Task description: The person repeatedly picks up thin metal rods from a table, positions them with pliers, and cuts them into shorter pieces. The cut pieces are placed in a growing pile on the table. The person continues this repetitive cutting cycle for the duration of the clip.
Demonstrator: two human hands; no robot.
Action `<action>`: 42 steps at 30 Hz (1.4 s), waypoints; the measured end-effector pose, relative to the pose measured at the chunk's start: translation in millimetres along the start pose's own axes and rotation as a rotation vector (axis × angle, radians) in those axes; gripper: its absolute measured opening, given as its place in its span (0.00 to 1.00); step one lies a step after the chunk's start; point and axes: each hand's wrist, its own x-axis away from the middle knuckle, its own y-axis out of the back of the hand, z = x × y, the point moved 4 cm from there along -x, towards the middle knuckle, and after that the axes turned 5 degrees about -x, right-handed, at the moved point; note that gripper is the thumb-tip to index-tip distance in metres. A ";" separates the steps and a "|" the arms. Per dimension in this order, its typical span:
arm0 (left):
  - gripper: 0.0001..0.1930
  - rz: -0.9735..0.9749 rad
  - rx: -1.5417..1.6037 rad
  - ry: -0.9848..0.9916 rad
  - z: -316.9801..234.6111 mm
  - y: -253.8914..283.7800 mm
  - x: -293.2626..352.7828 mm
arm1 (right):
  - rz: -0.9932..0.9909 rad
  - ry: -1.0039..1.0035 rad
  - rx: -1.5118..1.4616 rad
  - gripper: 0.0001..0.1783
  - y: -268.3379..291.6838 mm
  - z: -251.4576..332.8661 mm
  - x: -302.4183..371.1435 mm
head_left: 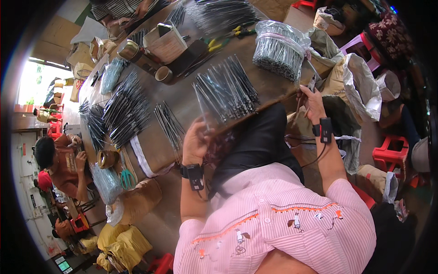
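At the table's near edge, my left hand [196,139] has its fingers curled together beside a pile of thin dark metal strips [226,89]. A faint, blurred thin piece seems to rise from its fingertips, too indistinct to name. Off the table's right corner, my right hand [314,105] is closed around a small pliers-like hand tool [312,83], its dark tip pointing up. A smaller bunch of thin strips [169,123] lies to the left of my left hand. Tied in clear plastic, a large bundle of silvery strips [278,52] stands near my right hand.
More strip heaps [125,109] cover the table's left side. An open box [165,43], a tape roll [163,74] and yellow-handled pliers [214,44] lie farther back. Sacks [356,86] and a red stool [391,153] stand to the right. A co-worker [66,160] sits at left.
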 end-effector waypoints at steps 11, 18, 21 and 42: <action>0.21 -0.171 -0.185 -0.078 -4.0 8.1 39.5 | 0.061 -0.243 -0.401 0.07 20.3 5.4 5.8; 0.13 0.033 -0.070 -0.094 12.5 -15.9 29.6 | 0.272 -0.328 -0.611 0.08 -4.6 17.2 -13.1; 0.12 0.018 -0.136 -0.025 23.2 -17.5 31.8 | 0.308 -0.358 -0.485 0.07 -18.0 12.6 5.5; 0.07 0.240 -0.291 -0.192 42.8 -89.2 42.3 | 0.405 0.002 0.100 0.07 -142.4 -6.7 139.3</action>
